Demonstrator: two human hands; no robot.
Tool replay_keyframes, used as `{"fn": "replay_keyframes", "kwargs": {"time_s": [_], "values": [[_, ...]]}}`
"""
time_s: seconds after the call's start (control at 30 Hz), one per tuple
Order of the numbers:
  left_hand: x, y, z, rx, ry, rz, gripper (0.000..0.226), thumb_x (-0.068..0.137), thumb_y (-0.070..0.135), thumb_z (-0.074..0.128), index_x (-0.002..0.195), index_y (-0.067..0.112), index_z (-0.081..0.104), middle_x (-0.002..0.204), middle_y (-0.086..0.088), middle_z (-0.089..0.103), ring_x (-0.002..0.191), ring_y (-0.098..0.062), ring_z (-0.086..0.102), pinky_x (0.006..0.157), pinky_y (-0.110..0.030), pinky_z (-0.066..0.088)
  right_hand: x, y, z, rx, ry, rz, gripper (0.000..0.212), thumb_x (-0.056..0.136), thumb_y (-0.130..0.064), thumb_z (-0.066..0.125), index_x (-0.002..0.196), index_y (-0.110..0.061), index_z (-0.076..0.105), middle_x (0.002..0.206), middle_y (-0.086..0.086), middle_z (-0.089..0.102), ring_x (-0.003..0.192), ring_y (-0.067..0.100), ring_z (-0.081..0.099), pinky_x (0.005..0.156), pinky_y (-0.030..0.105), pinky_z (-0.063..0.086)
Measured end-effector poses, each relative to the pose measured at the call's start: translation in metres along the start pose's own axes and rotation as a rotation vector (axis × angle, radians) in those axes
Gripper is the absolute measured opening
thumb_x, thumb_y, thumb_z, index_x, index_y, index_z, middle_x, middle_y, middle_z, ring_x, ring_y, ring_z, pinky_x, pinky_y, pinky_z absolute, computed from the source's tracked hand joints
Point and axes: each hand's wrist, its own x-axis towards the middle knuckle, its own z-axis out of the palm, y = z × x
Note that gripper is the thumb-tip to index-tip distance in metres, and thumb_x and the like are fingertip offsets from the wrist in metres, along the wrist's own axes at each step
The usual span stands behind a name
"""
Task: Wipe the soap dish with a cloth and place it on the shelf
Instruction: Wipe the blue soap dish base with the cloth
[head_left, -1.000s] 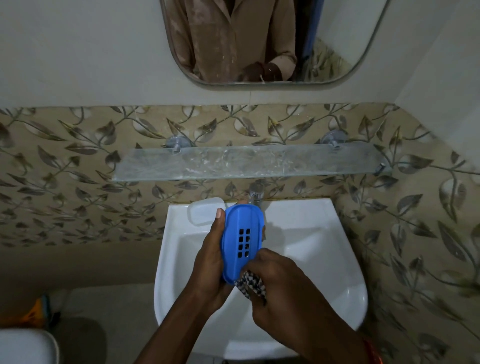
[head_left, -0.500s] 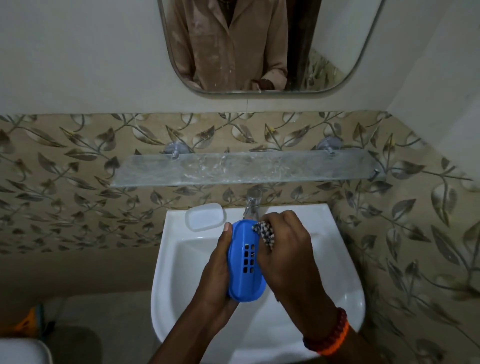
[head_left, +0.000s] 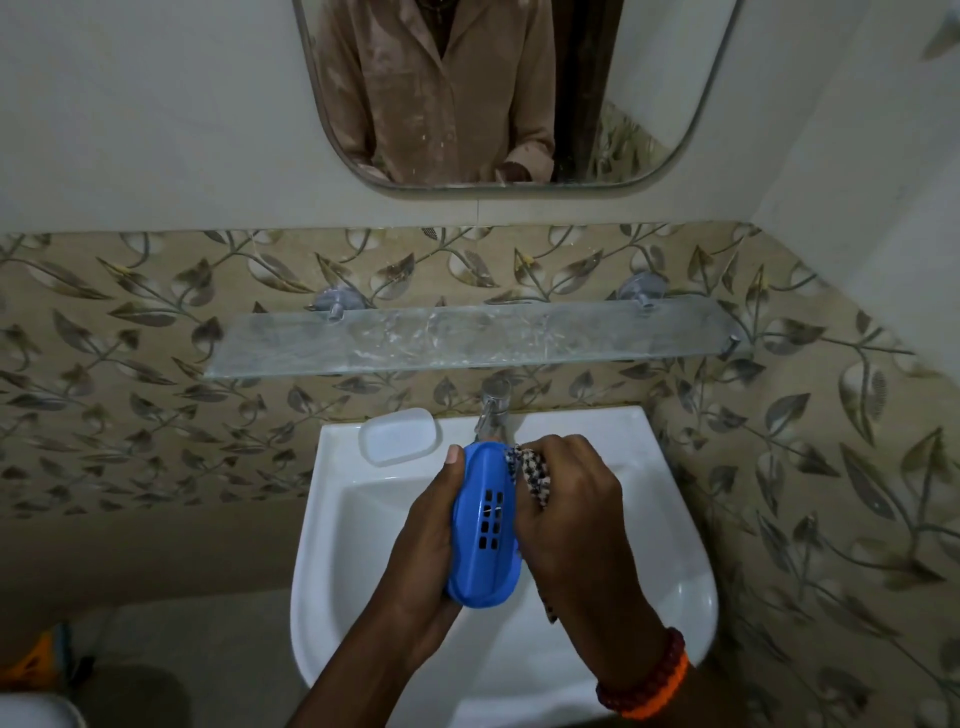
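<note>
Over the white sink (head_left: 670, 525) my left hand (head_left: 423, 540) grips a blue soap dish (head_left: 485, 525) from its left side, holding it on edge with the slotted base facing me. My right hand (head_left: 569, 506) is closed on a black-and-white checked cloth (head_left: 530, 470) and presses it against the dish's upper right edge. A strip of the cloth hangs below my right wrist. The frosted glass shelf (head_left: 467, 338) is on the wall above the sink, with nothing on it.
A white soap dish lid (head_left: 400, 435) lies on the sink's back left rim. The chrome tap (head_left: 491, 402) stands just behind the blue dish. A mirror (head_left: 514, 88) hangs above the shelf. Leaf-patterned tiles cover the walls; the right wall is close. Something orange (head_left: 36, 657) sits on the floor at left.
My right hand has moved with the cloth from the dish's lower end up to its top right edge. The dish has tilted a little and sits slightly lower.
</note>
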Motion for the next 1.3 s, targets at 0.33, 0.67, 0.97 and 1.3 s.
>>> {"fn": "replay_keyframes", "kwargs": {"time_s": [0.33,0.67,0.97,1.3], "values": [[0.003,0.005,0.005,-0.146,-0.021,-0.127,0.058,0.093,0.057,0.058,0.125,0.011,0.074,0.120,-0.019,0.075,0.104,-0.029,0.076,0.081,-0.037,0.065,-0.007,-0.011,-0.006,0.204,-0.004,-0.220,0.027,0.079,0.009,0.076,0.102,-0.005,0.074,0.098,0.007,0.073,0.094,0.015,0.068,0.088,0.019,0.055],[0.012,0.009,-0.005,-0.161,-0.027,-0.164,0.075,0.089,0.071,0.058,0.126,0.007,0.073,0.115,-0.018,0.075,0.092,-0.024,0.074,0.080,-0.034,0.064,-0.048,0.004,-0.012,0.284,-0.317,-0.342,0.038,0.080,0.000,0.075,0.110,-0.022,0.070,0.108,-0.008,0.064,0.104,0.009,0.064,0.084,0.034,0.058],[0.008,-0.003,0.003,-0.296,-0.076,-0.186,0.055,0.088,0.056,0.063,0.115,0.011,0.079,0.105,-0.015,0.077,0.091,-0.026,0.076,0.076,-0.037,0.062,-0.004,0.003,-0.005,0.133,-0.057,-0.285,0.026,0.082,0.010,0.070,0.106,0.000,0.071,0.101,0.012,0.066,0.093,0.022,0.067,0.085,0.033,0.060],[0.011,0.011,-0.012,-0.246,-0.033,-0.133,0.069,0.087,0.069,0.055,0.122,0.013,0.076,0.111,-0.014,0.076,0.093,-0.024,0.073,0.084,-0.038,0.059,-0.028,0.012,-0.014,0.235,-0.302,-0.202,0.017,0.086,-0.002,0.073,0.101,-0.012,0.072,0.095,0.000,0.066,0.075,-0.003,0.060,0.070,0.001,0.046]]}}
